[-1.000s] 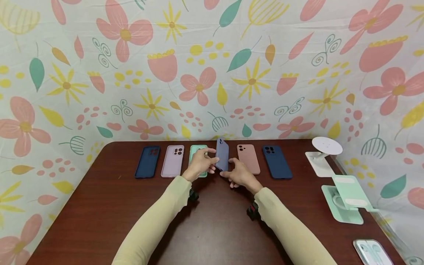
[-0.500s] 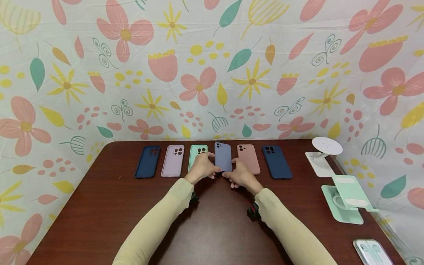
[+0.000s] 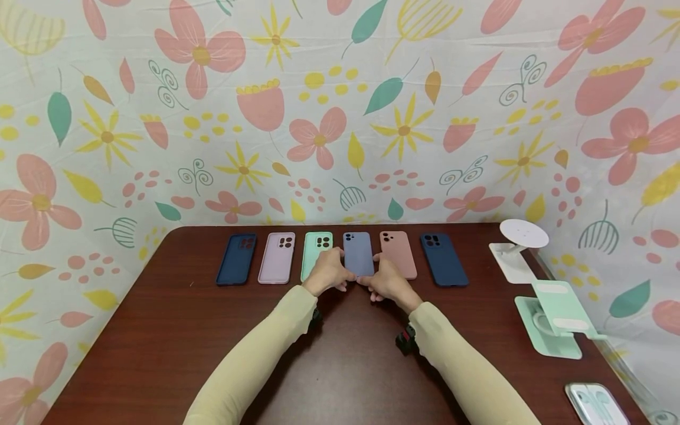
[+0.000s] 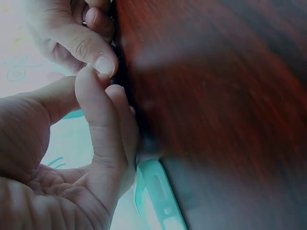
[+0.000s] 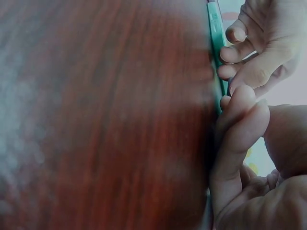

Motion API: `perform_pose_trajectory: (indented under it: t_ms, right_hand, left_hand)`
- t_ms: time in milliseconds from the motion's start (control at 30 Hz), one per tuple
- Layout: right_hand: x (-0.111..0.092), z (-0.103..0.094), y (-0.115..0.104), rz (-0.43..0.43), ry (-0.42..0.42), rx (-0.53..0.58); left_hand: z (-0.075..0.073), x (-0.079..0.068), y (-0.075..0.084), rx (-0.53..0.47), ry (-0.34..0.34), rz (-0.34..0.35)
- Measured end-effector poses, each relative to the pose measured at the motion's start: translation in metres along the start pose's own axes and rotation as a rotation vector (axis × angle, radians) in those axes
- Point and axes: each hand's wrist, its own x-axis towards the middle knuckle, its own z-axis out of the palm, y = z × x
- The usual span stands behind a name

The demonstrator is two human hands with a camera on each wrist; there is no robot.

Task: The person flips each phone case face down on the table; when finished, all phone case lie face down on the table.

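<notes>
Tabletop [image 3: 133, 336] of red-brown wood grain | white flower-printed backdrop [image 3: 329, 77] from 9 round to 3 o'clock | slate-blue rectangular phone or case [image 3: 358, 252] flat at 12 | left hand [image 3: 329, 270], right hand [image 3: 389, 279] at its 7 and 5 o'clock corners; grip: pinching or merely touching, cannot tell

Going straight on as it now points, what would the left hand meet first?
The left hand would likely meet the flat, oblong periwinkle phone case first, right beside it; depth is unclear.
</notes>
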Motion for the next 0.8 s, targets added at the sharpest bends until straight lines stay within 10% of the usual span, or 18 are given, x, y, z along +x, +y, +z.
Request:
perform_pose_trajectory:
  t_ms: [267,533,800]
  right_hand:
    - [-0.001,0.0,0.001,-0.008,0.011,-0.004]
    - [-0.002,-0.001,0.0,0.001,0.02,-0.014]
    - [-0.011,0.0,-0.006,-0.01,0.029,-0.049]
  left_hand:
    - [0.004,0.006,0.001,0.097,-0.032,0.005]
    - [0.021,0.054,-0.033,0.167,-0.056,-0.014]
    - [0.004,0.014,-0.015,0.123,-0.027,0.018]
